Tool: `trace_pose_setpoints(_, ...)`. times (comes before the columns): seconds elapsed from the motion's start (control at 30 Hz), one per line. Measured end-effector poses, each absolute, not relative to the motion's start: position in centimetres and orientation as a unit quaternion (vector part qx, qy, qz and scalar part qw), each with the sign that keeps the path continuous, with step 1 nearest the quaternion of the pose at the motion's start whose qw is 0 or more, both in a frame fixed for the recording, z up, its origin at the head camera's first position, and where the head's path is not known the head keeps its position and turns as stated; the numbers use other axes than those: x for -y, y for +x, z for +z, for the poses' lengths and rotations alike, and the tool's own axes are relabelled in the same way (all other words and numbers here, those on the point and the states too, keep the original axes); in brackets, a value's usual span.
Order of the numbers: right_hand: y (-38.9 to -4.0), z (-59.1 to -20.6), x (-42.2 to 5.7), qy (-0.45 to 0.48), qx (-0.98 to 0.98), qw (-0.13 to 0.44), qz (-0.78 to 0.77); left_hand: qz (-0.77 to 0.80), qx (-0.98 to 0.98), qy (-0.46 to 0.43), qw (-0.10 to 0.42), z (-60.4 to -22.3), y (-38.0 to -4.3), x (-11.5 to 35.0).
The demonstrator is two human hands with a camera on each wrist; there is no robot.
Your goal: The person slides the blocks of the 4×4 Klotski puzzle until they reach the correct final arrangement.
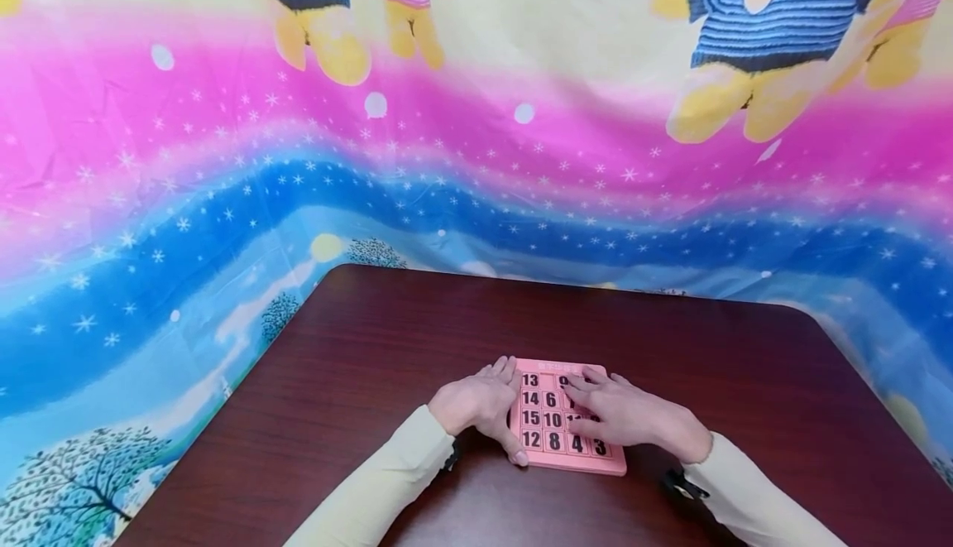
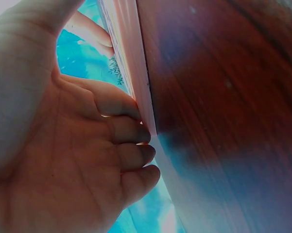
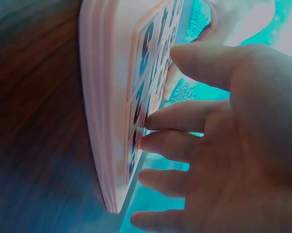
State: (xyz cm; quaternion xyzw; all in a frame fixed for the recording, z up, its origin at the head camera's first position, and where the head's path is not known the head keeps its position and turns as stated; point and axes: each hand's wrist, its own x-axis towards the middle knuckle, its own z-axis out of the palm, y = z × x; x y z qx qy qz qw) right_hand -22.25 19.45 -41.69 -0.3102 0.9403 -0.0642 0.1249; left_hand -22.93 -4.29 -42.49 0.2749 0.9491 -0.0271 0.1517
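A pink sliding number puzzle (image 1: 553,420) lies flat on the dark table, black numbers on its square tiles. The top row has a gap right of the 13; 12, 8, 4 and 3 line the bottom row. My left hand (image 1: 480,405) rests along the puzzle's left edge, thumb at the near corner. In the left wrist view its fingertips meet the pink side (image 2: 142,63). My right hand (image 1: 633,416) reaches over the right side with fingers spread, fingertips on the tiles, hiding several numbers. The right wrist view shows index and middle fingertips at the tile face (image 3: 148,63).
The glossy reddish-brown table (image 1: 387,340) has rounded far corners. Behind it hangs a bright curtain (image 1: 462,150) with bears, snowflakes and trees. Small black straps show at the light sleeve cuffs (image 1: 435,439).
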Motion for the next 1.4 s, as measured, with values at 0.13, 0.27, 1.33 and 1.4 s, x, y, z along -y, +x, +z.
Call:
trace_pose_setpoints(0.13, -22.3, -41.5, -18.7, -0.311, -0.939, 0.132, -0.065, -0.024, -0.950, 0.272, 0.152, -42.5, -23.0, 4.3)
trace_pose_setpoints(0.27, -22.4, -41.5, -18.0, -0.306, -0.940, 0.138, -0.064, -0.022, -0.949, 0.273, 0.155, -42.5, -23.1, 4.3)
trace_pose_setpoints(1.33, -20.9, -41.4, -22.8, -0.262, -0.953, 0.130, -0.077, -0.010, -0.950, 0.273, 0.153, -42.6, -23.1, 4.3)
trace_pose_setpoints(1.4, -21.0, -41.5, -22.6, -0.261, -0.954, 0.130, -0.073, -0.008, -0.950, 0.274, 0.152, -42.5, -23.1, 4.3)
